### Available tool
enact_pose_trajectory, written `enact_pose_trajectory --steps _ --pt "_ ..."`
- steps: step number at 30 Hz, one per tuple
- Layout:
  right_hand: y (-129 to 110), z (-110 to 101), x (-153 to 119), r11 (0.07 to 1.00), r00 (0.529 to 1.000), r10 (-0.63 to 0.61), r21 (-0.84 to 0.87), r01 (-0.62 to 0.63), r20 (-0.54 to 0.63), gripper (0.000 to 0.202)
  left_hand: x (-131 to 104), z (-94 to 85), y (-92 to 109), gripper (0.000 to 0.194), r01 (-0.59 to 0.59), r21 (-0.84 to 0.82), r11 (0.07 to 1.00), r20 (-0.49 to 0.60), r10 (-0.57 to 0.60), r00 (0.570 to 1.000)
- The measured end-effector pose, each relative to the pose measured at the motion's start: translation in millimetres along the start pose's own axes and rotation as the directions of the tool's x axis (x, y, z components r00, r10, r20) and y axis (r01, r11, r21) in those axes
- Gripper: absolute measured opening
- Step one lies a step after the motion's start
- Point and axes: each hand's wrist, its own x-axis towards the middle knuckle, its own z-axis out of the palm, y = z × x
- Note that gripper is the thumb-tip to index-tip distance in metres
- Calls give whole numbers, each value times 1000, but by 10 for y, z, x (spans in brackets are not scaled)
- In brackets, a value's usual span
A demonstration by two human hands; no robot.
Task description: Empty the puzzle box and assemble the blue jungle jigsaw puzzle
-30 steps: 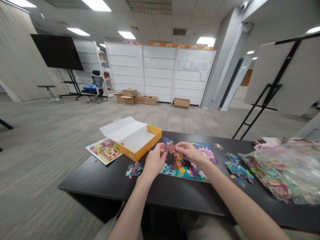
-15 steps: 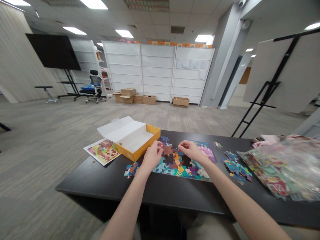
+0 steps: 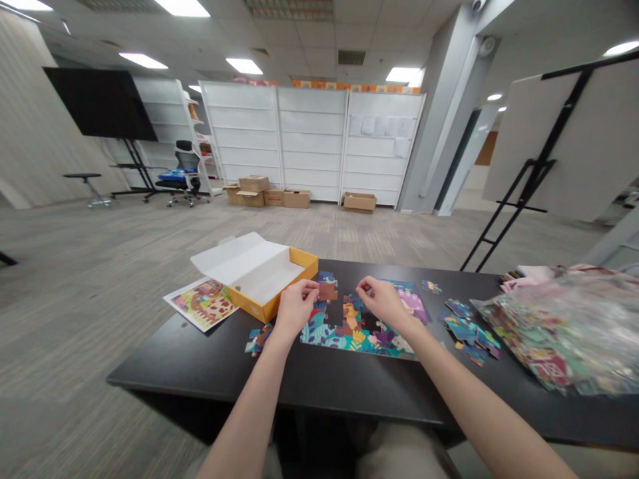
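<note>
My left hand [image 3: 295, 306] is closed at the left side of a partly joined jigsaw puzzle [image 3: 358, 339], its fingertips on a small joined section with a brown puzzle piece [image 3: 328, 291]. That section sits apart from the pieces below it, with dark tabletop showing between. Over the puzzle's upper middle, my right hand [image 3: 382, 301] holds its thumb and fingers pinched together; whatever may be between them is hidden. Loose puzzle pieces [image 3: 469, 332] lie in a heap to the right, and a few more pieces [image 3: 258, 338] rest beside my left wrist.
A yellow box [image 3: 269, 309] with its white lid raised stands at the left, beside a picture sheet [image 3: 202, 305]. Clear plastic bags of pieces [image 3: 564, 332] cover the right end of the black table [image 3: 200, 366]. One small cluster [image 3: 432, 287] lies farther back.
The brown section has shifted left and away from the pieces beside it, along with my left hand. My right hand stays pinched in nearly the same place. The view has turned slightly.
</note>
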Motion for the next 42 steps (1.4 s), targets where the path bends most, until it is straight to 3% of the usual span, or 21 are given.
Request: enact_pose_trajectory --steps 7,10,15,23,30,37,39,42 --pt "-14 -49 3 993 999 40 -112 -44 -34 14 5 -36 134 22 -33 -54 998 -271 17 962" --pt "-30 -73 2 991 998 56 -118 -60 -40 14 -9 -26 167 23 -53 -80 995 -313 25 949" --pt "-51 -109 2 992 996 65 -106 -71 -55 14 -13 2 169 24 -37 -94 995 -255 12 967" --pt "-33 -111 11 998 997 54 -35 -56 -60 13 -50 150 112 14 -22 122 992 27 19 999" --pt "-48 -125 12 994 998 60 -87 -62 -36 13 -80 126 55 17 6 314 950 56 -25 998" --pt "-42 -88 4 996 999 30 -84 -31 -13 12 -68 168 68 16 -16 319 947 68 -7 998" --pt "-42 -76 8 999 1000 24 -44 -25 -15 11 -59 179 75 16 -30 285 958 74 9 997" --pt "-78 -59 6 987 1000 -18 161 15 20 18 -60 187 118 17 -57 213 975 88 39 995"
